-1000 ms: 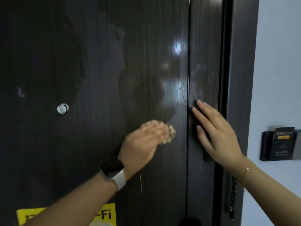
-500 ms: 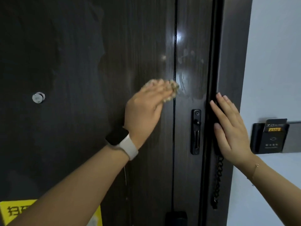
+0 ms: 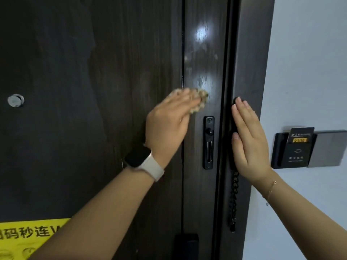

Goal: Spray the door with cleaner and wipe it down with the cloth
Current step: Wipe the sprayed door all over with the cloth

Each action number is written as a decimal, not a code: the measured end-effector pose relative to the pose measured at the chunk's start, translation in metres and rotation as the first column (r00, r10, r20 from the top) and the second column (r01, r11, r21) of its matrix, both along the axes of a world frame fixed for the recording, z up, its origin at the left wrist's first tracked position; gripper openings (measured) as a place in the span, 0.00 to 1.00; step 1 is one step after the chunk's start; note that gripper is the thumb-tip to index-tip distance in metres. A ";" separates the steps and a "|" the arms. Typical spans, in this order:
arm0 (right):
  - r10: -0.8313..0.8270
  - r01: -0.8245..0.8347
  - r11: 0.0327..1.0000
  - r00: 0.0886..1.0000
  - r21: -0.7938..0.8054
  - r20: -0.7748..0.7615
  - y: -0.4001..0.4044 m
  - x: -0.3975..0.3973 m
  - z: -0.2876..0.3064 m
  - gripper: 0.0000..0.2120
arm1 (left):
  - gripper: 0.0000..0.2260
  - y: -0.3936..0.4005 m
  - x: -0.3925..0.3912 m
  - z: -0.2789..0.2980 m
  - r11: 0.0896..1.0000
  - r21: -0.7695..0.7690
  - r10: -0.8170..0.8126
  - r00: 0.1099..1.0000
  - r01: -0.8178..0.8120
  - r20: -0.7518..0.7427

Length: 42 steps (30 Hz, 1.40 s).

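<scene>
Fingers of the left hand are being held straight and together, pressing the beige cloth flat against the dark door, just above the black lock plate. Straight fingers of the right hand are being laid flat along the door frame, beside the chain.

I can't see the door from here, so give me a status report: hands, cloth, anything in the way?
Left hand flat, pressing cloth on door. Right hand flat on frame. Chain-lock plate just below the cloth.
</scene>
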State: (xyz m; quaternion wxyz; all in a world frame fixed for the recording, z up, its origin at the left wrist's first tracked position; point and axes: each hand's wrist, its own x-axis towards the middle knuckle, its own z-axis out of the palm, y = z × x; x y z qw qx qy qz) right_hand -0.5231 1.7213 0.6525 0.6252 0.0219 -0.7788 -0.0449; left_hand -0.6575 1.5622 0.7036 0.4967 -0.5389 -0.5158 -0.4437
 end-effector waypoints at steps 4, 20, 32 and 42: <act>0.018 -0.018 1.000 1.000 0.000 0.000 0.001 -0.001 0.000 0.24 | 0.18 0.013 0.004 0.011 1.000 0.004 0.024 1.000 -0.024 -0.006; 0.081 -0.082 0.997 0.997 -0.012 -0.017 0.002 -0.001 -0.002 0.24 | 0.11 -0.010 0.006 -0.149 0.972 -0.235 -0.019 0.988 -0.017 -0.151; 0.167 -0.178 0.979 0.979 -0.099 -0.114 0.001 0.001 -0.004 0.24 | 0.13 0.033 0.046 0.040 0.999 -0.046 -0.008 1.000 0.009 0.023; 0.225 -0.245 0.958 0.964 -0.146 -0.144 0.002 0.003 -0.005 0.24 | 0.15 0.010 0.027 0.013 0.918 -0.372 0.022 0.952 -0.140 -0.304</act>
